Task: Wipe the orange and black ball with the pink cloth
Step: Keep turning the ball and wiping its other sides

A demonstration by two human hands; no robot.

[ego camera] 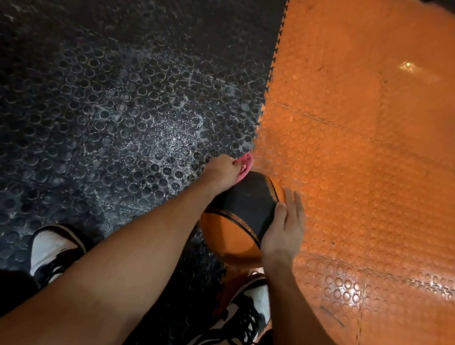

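While ball (240,205) sits on floor seam by our feet, we're mid-wipe; left hand (221,173) grips pink cloth (245,165) against far upper side; right hand (285,228) flat, fingers straight, steadying; next, likely: rotate ball, wipe orange panel.

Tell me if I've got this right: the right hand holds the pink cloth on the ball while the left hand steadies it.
Not quite, the hands are swapped. In the head view the left hand holds the pink cloth on the ball, and the right hand steadies it.
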